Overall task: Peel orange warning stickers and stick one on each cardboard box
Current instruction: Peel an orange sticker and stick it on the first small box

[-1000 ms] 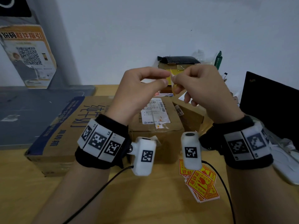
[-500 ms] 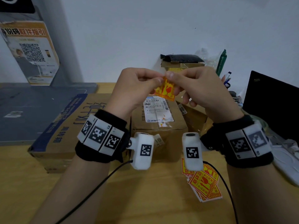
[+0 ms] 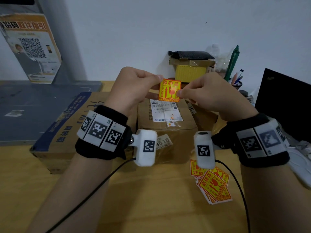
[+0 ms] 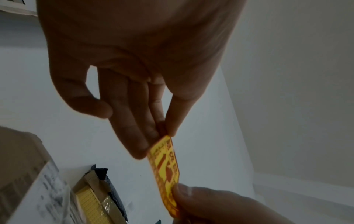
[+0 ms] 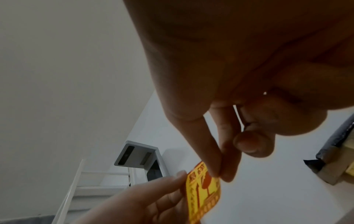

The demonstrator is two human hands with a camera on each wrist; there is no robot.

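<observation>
Your left hand [image 3: 134, 88] and right hand [image 3: 207, 96] pinch one orange sticker [image 3: 169, 89] by opposite edges, held above middle cardboard box [image 3: 166, 132]. Three boxes visible on table [image 3: 151, 199]. Loose sticker pile [image 3: 212, 184] lies right of that box.

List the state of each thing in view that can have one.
Left hand: pinches the sticker's upper left corner.
Right hand: pinches its right edge.
Sticker: held up, print toward the head camera.
Sticker pile: loose on the table.
Middle box: closed, no orange sticker visible.
Left box: closed.
</observation>
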